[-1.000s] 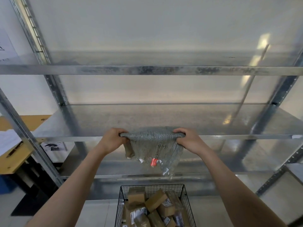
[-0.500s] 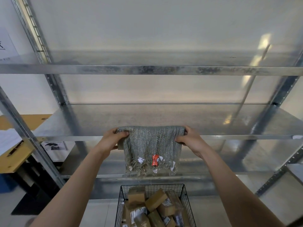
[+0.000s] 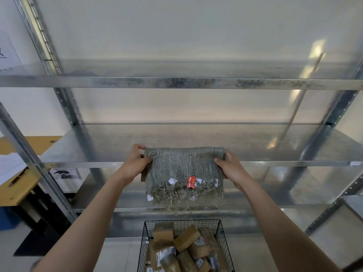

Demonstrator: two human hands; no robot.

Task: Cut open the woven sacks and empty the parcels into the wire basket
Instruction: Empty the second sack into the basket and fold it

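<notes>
Head view: left hand (image 3: 135,165) and right hand (image 3: 231,170) grip folded woven sack (image 3: 184,167) at shelf (image 3: 275,146) front edge, above wire basket (image 3: 221,238) holding parcels (image 3: 185,239)

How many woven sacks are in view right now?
1. The woven sack hangs between the left hand and right hand above the wire basket; others may be hidden.

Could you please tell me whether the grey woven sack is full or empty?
Empty: the grey woven sack hangs flat and limp between the left hand and right hand, frayed open edge down.
</notes>
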